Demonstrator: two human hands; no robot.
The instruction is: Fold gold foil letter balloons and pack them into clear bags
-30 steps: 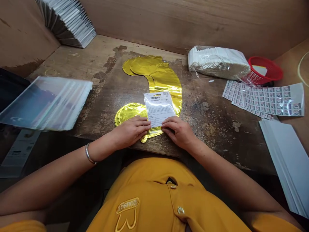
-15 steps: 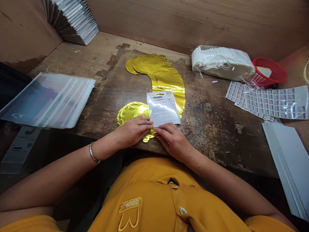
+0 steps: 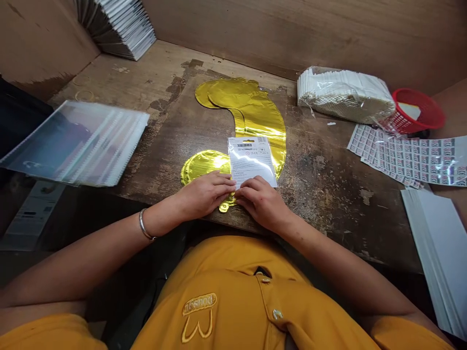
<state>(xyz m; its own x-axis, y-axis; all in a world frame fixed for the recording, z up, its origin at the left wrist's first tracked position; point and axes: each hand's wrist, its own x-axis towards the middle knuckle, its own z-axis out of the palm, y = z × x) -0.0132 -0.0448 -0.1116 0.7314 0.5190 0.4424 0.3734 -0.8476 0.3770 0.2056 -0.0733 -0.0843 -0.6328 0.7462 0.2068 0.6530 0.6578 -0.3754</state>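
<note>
A flat gold foil balloon (image 3: 251,114) lies on the dark wooden workbench (image 3: 321,194), its curved body folded and a round part showing at lower left. A white printed card (image 3: 251,160) rests on top of the foil. My left hand (image 3: 206,194), with a metal bangle (image 3: 145,224) on its wrist, presses the foil against the card's lower left corner. My right hand (image 3: 260,203) has its fingers on the card's lower edge. The two hands nearly touch, and they hide the foil's lower part.
A stack of clear plastic sleeves (image 3: 78,143) lies at the left, with fanned packets (image 3: 120,29) behind it. At the right are a wrapped white bundle (image 3: 345,95), a red plastic basket (image 3: 419,111), printed label sheets (image 3: 412,163) and white sheets (image 3: 436,253).
My right hand has slid left and closer to my left hand. The card now sits a little straighter on the foil. The whole view has shifted slightly as my head moved.
</note>
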